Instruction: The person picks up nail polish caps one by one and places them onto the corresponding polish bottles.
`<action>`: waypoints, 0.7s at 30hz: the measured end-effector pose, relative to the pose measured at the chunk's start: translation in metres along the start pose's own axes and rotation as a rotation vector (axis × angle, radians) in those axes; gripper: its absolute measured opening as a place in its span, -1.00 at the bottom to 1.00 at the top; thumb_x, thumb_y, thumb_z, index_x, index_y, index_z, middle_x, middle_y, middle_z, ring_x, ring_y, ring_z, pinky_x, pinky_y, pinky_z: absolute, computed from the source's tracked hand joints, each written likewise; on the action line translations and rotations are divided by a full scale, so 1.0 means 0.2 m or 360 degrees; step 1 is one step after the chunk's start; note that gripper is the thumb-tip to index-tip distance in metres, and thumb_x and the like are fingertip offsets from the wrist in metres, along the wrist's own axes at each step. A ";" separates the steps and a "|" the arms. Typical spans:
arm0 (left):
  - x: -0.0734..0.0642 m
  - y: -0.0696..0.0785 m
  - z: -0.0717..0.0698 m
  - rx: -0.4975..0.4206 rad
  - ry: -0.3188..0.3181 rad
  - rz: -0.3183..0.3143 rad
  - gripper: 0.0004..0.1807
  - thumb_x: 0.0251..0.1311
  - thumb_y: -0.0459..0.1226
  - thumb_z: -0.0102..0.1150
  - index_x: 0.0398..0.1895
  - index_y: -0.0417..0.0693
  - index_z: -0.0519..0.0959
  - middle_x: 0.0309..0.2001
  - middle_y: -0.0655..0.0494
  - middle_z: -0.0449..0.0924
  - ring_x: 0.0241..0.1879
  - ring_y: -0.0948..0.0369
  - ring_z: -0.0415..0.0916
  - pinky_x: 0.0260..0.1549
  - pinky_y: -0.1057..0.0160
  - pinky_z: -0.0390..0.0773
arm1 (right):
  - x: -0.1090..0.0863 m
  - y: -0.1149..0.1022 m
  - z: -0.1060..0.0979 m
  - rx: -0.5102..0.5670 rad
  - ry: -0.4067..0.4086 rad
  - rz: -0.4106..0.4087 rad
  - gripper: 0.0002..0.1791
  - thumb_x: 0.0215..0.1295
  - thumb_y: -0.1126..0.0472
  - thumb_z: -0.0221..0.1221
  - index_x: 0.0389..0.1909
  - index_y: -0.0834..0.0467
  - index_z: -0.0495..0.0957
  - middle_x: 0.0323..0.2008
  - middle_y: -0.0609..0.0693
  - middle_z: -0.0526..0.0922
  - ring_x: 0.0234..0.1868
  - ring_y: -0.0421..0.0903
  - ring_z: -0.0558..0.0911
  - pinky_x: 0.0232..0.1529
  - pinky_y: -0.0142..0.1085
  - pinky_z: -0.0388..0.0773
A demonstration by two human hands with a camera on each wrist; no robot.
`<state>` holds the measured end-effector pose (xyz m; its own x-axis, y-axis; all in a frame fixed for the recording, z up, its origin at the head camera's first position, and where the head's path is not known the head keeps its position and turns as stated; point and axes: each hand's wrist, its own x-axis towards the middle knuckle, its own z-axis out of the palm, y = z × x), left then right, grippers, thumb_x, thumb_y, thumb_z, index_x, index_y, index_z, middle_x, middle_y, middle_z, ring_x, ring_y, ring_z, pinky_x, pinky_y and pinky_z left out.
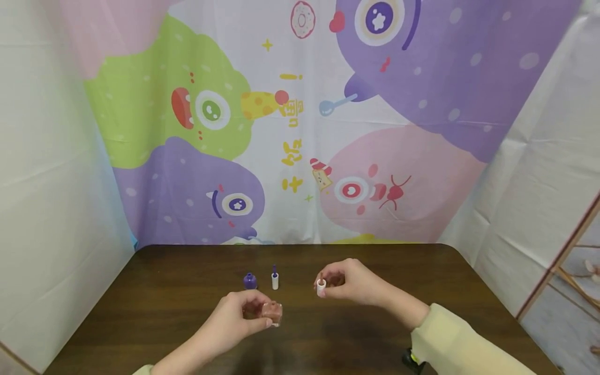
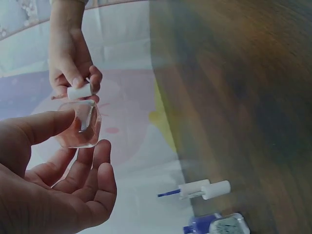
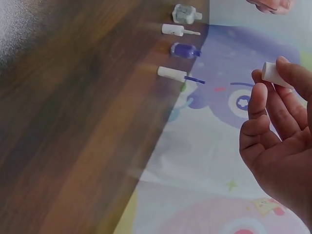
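Note:
My left hand [image 1: 229, 319] pinches a small square glass nail polish bottle [image 1: 272, 312] of pinkish-brown polish between thumb and fingers, its neck uncapped. To its right, my right hand [image 1: 356, 282] holds the white nail polish cap [image 1: 321, 288], with the brown-coated brush pointing up. Bottle and cap are apart in the head view. Beyond the left hand, a purple polish bottle [image 1: 250, 282] stands uncapped on the table beside a white cap with a purple brush [image 1: 275, 281] upright. In the right wrist view the held cap [image 3: 273, 74] sits between thumb and fingers; its brush is hidden there.
A clear-whitish polish bottle [image 3: 184, 14] and a white cap with a pale brush [image 3: 173, 30] stand in line with the purple ones; neither shows in the head view. The dark wooden table [image 1: 375, 333] ends at a cartoon-printed curtain [image 1: 300, 219]. A dark object [image 1: 412, 359] is by the right sleeve.

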<state>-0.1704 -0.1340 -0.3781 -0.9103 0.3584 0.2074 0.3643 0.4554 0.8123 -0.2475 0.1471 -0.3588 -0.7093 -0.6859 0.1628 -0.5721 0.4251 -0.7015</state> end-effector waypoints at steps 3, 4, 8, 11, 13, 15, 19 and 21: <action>0.00 0.02 -0.01 0.0022 0.0023 0.0015 -0.79 -0.03 -0.24 0.40 -0.29 -0.03 0.62 -0.41 0.21 0.62 -0.42 0.37 0.51 -0.45 0.39 0.52 | -0.01 -0.02 -0.02 -0.0024 0.0002 0.0013 -0.84 0.13 0.14 0.32 -0.29 0.09 0.65 -0.39 -0.20 0.69 -0.37 -0.29 0.63 -0.28 -0.38 0.59; 0.00 0.03 -0.01 0.0025 0.0028 0.0020 -0.79 -0.03 -0.23 0.40 -0.30 -0.03 0.62 -0.41 0.21 0.62 -0.42 0.37 0.51 -0.44 0.39 0.52 | -0.01 -0.03 -0.03 -0.0035 0.0005 0.0016 -0.84 0.12 0.14 0.33 -0.29 0.09 0.65 -0.40 -0.21 0.68 -0.37 -0.29 0.63 -0.29 -0.38 0.59; 0.01 0.06 -0.02 0.0020 0.0038 0.0043 -0.79 -0.03 -0.24 0.39 -0.29 -0.02 0.62 -0.41 0.21 0.63 -0.40 0.36 0.52 -0.43 0.37 0.53 | -0.03 -0.05 -0.07 -0.0050 0.0021 0.0005 -0.88 0.12 0.16 0.32 -0.30 0.01 0.64 -0.39 -0.22 0.68 -0.40 -0.28 0.62 -0.30 -0.36 0.60; 0.01 0.08 -0.02 0.0012 0.0050 0.0082 -0.80 -0.02 -0.24 0.39 -0.29 -0.01 0.63 -0.41 0.23 0.62 -0.39 0.37 0.51 -0.42 0.36 0.53 | -0.04 -0.07 -0.09 -0.0045 0.0039 -0.0007 -0.88 0.12 0.16 0.33 -0.30 -0.01 0.63 -0.39 -0.20 0.68 -0.41 -0.27 0.61 -0.32 -0.35 0.60; 0.02 0.10 -0.02 0.0012 0.0068 0.0106 -0.81 -0.02 -0.24 0.39 -0.30 0.01 0.63 -0.41 0.24 0.62 -0.39 0.39 0.50 -0.44 0.37 0.52 | -0.05 -0.09 -0.11 -0.0055 0.0056 -0.0008 -0.86 0.12 0.16 0.33 -0.29 0.02 0.64 -0.39 -0.19 0.68 -0.42 -0.27 0.60 -0.33 -0.35 0.59; 0.03 0.11 -0.02 0.0018 0.0088 0.0122 -0.81 -0.03 -0.24 0.39 -0.30 0.02 0.63 -0.42 0.26 0.62 -0.40 0.40 0.48 -0.47 0.38 0.51 | -0.06 -0.11 -0.14 -0.0075 0.0074 -0.0004 -0.85 0.12 0.14 0.33 -0.28 0.04 0.64 -0.39 -0.20 0.67 -0.42 -0.27 0.59 -0.35 -0.35 0.58; 0.03 0.15 -0.01 0.0007 0.0108 0.0144 -0.80 -0.05 -0.25 0.40 -0.30 0.01 0.63 -0.45 0.26 0.60 -0.43 0.41 0.45 -0.52 0.39 0.48 | -0.08 -0.14 -0.17 -0.0110 0.0105 -0.0006 -0.84 0.12 0.10 0.33 -0.28 0.02 0.64 -0.39 -0.21 0.67 -0.43 -0.27 0.57 -0.37 -0.36 0.56; 0.03 0.16 -0.01 -0.0003 0.0113 0.0150 -0.79 -0.05 -0.25 0.41 -0.31 0.00 0.63 -0.46 0.25 0.59 -0.43 0.40 0.45 -0.51 0.40 0.48 | -0.09 -0.15 -0.18 -0.0113 0.0125 -0.0023 -0.85 0.12 0.08 0.33 -0.30 0.00 0.64 -0.39 -0.21 0.67 -0.43 -0.27 0.56 -0.37 -0.37 0.56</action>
<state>-0.1639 -0.1181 -0.3496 -0.8837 0.3411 0.3206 0.4485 0.4211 0.7883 -0.2312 0.1679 -0.3154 -0.7292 -0.6450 0.2285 -0.6084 0.4582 -0.6480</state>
